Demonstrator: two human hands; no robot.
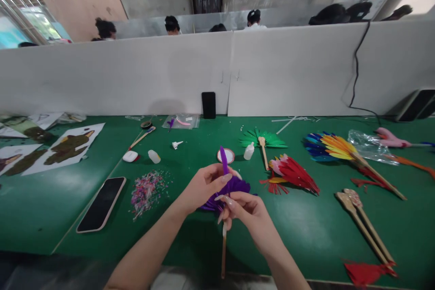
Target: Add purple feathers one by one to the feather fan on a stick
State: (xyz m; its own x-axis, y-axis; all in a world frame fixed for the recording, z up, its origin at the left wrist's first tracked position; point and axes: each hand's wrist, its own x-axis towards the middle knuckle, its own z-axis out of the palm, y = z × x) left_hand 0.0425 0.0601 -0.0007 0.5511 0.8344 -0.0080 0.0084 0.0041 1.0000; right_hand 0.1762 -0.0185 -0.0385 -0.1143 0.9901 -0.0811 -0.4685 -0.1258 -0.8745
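My left hand (211,186) is closed, thumb and fingers pinching an upright purple feather-shaped strip (223,159). Close beside it, my right hand (245,210) has its fingertips pressed together at the base of a purple feather fan (240,186). A thin wooden stick (223,256) runs down from the fan below my fingers, pale near its top. Part of the fan is hidden behind both hands. Just beyond my hands lie a small round white dish (225,156) with a reddish rim and a white squeeze bottle (249,151).
Left: a phone (102,205), colourful scraps (148,191), a small bottle (154,157), cutouts on paper (70,147). Right: a green fan (251,138), red feather piece (299,174), multicoloured feather piece (335,146), wooden sticks (365,224). Behind a white partition (152,77), other people's heads show.
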